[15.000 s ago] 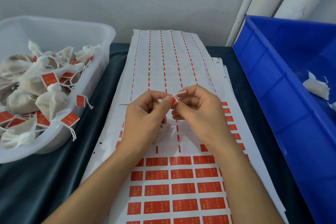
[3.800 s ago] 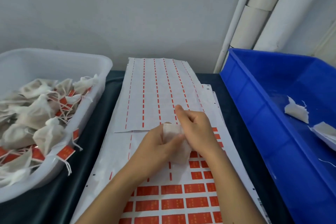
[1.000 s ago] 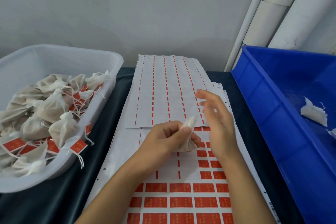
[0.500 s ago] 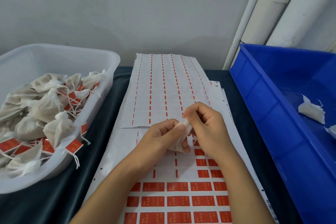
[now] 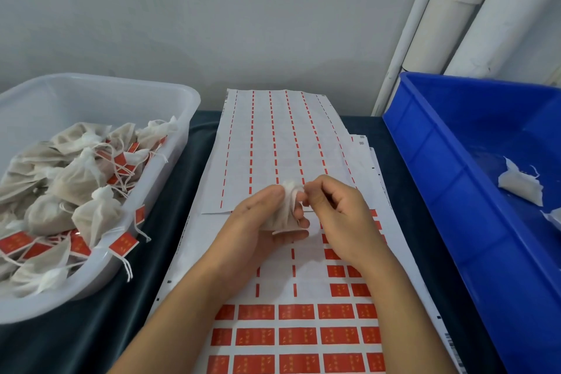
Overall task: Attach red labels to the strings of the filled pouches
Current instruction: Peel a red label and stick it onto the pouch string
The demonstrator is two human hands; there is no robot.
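A small white filled pouch [image 5: 283,215] sits in my left hand [image 5: 258,222], whose fingers curl round its body above the label sheets. My right hand [image 5: 337,212] pinches the pouch's gathered top [image 5: 293,187] with thumb and forefinger. No string is clearly visible there. Below the hands lies a sheet of red labels [image 5: 296,337] with several rows still on it. A sheet stripped of its labels [image 5: 273,146] lies farther back.
A clear tub [image 5: 91,94] on the left holds several pouches with red labels on their strings. A blue crate [image 5: 440,161] on the right holds a few white pouches [image 5: 520,184]. Dark cloth [image 5: 170,237] covers the table. White pipes stand at the back right.
A second ago my right hand was spread open beside the pouch. It has since closed onto the pouch's top, and both hands have stayed over the sheets.
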